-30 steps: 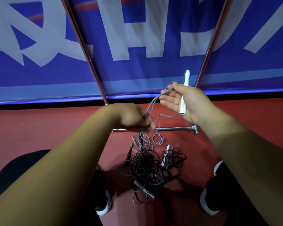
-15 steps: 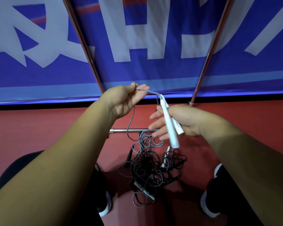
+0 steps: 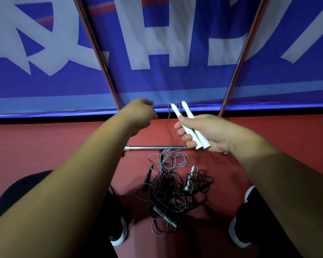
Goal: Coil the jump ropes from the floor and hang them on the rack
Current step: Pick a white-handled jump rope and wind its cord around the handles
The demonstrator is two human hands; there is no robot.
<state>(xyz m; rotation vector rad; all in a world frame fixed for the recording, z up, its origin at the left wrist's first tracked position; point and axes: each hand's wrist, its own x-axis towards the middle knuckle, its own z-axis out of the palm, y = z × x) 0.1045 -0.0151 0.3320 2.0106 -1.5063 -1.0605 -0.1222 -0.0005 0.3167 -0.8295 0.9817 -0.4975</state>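
Below, tangled ropes by rack bar; right hand grips handles.

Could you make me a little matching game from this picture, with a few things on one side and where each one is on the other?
Things:
1. white handles
2. grey cord
3. rope tangle
4. metal bar

Places:
A. heaped on the red floor
B. lying straight on the floor
C. gripped in the right hand
D. hanging down from the handle tops

Pairs: 1-C, 2-D, 3-A, 4-B.
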